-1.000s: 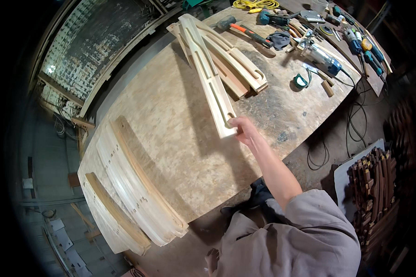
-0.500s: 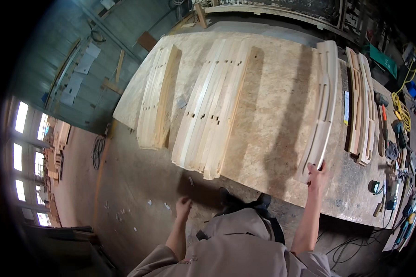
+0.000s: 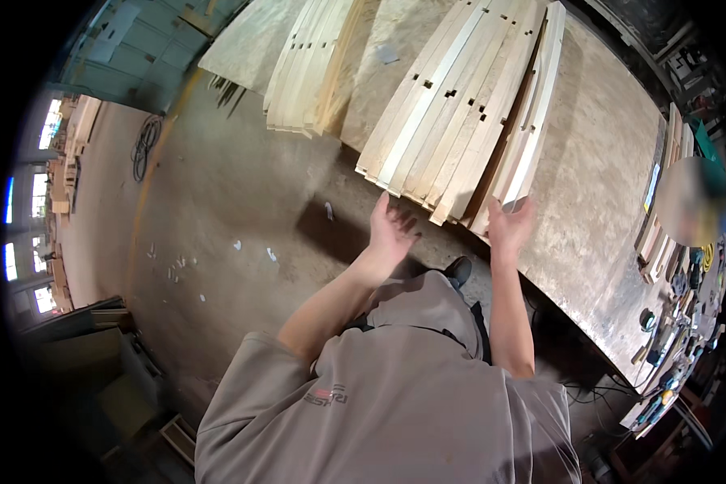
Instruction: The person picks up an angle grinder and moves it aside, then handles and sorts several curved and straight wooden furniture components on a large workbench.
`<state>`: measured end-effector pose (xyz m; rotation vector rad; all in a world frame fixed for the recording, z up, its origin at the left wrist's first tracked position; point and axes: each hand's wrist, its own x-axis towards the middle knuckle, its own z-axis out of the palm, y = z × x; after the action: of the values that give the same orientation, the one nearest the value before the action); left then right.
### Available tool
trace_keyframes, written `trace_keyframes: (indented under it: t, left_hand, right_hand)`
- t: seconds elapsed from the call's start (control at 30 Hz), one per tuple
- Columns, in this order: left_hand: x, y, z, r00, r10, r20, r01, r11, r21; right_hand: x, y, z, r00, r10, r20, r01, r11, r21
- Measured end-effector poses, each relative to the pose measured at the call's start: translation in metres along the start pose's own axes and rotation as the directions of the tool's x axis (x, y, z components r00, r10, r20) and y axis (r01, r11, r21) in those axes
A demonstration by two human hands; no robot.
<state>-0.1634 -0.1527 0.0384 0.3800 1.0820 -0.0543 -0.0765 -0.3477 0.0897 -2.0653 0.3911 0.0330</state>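
Note:
A row of pale wooden slats (image 3: 437, 121) with small dark slots lies side by side on the worktable (image 3: 601, 137). Along its right side is a single slightly curved slat (image 3: 532, 141), parted from the row by a dark gap. My right hand (image 3: 510, 227) grips this slat at its near end, thumb and fingers on either side of it. My left hand (image 3: 393, 232) is raised just short of the row's near ends, fingers apart and holding nothing; whether a fingertip touches a slat end is unclear.
A second bundle of slats (image 3: 305, 68) lies farther left on the table. Beyond the right end are more shaped wooden pieces (image 3: 652, 238), a tape measure (image 3: 647, 320) and assorted tools. Cables hang below the table edge. White scraps (image 3: 271, 254) litter the floor at left.
My right hand has carried the curved slat leftward from the table's right part to beside the slotted row. My left hand has risen toward the row's near ends, and its fingers have spread.

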Motion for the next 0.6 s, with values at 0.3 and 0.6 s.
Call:
trace_keyframes:
  t: [0.3,0.6]
  left_hand:
    - [0.022,-0.020,0.010,0.935,-0.120,0.335,0.114,0.993,0.038]
    - [-0.002,-0.028,0.086,0.939,0.114,0.326,-0.128,0.992,0.021]
  right_hand:
    - [-0.021,0.023,0.023,0.934,-0.249,0.255,0.273,0.960,-0.062]
    - [0.018,0.041,-0.038,0.963,-0.115,0.245,0.102,0.993,0.063]
